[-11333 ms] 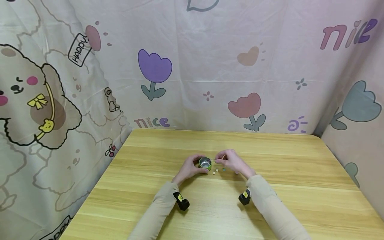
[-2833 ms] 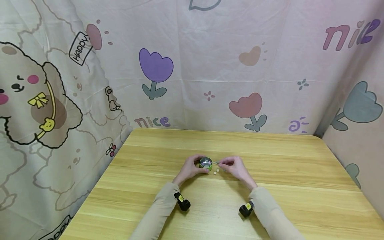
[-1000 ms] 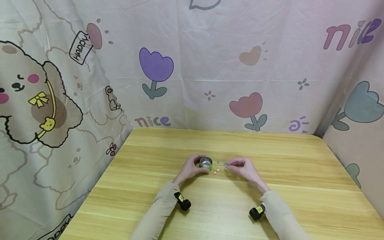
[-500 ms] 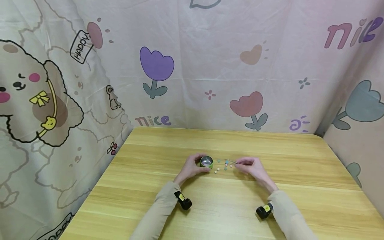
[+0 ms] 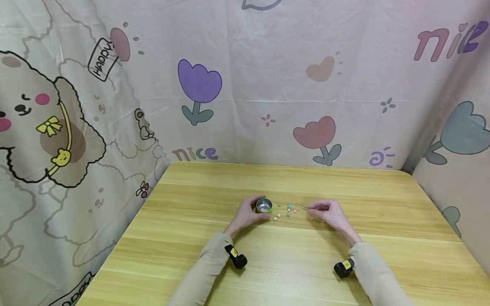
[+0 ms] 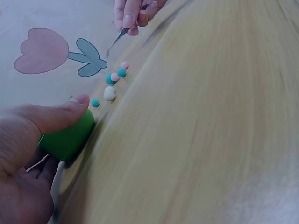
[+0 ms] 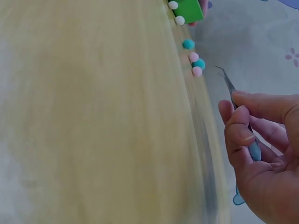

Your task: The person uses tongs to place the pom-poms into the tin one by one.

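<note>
My left hand (image 5: 246, 214) curls its fingers and thumb around a small round tin, green outside (image 6: 74, 137) with a shiny metal inside, standing upright on the table. In the head view no balls show in the tin's open mouth. My right hand (image 5: 330, 214) pinches bent-tip tweezers (image 7: 229, 84) between thumb and fingers, off to the right of the tin. Nothing shows between the tweezer tips. Several small balls lie loose between the tin and the tweezers: teal (image 7: 188, 44), pink (image 7: 197, 71) and white (image 7: 180, 20).
The wooden table (image 5: 283, 263) reaches back to a printed cloth (image 5: 260, 85) hung behind it and at both sides. Each wrist wears a black camera, one on the left (image 5: 236, 257) and one on the right (image 5: 343, 268).
My right hand has drawn the tweezers away from the tin to the right, past the balls, which now show uncovered. The left hand keeps its hold on the tin.
</note>
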The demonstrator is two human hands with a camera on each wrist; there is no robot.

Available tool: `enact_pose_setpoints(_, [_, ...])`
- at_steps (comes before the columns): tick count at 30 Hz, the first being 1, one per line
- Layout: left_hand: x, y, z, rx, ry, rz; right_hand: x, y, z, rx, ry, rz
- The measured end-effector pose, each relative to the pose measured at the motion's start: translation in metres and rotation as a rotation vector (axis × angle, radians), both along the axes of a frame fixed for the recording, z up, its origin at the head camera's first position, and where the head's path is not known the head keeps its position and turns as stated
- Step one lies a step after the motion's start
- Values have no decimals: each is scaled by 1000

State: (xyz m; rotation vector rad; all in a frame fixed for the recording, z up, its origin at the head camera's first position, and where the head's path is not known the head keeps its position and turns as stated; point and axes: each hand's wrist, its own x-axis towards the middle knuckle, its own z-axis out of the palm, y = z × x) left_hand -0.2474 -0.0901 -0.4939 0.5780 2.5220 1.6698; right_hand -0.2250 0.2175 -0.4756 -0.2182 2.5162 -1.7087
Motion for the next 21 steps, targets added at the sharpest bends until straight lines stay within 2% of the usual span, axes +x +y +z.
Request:
enact_pose_setpoints(8, [0,3,1,2,-5,23,1,1,-1,43,35,55])
enact_pose_setpoints(14, [-1,3,2,-37,-4,25,-2,3,-4,87,63,76])
enact_pose_setpoints(21, [-1,2,2,-37,-26,23,-2,2,-5,91,56,85])
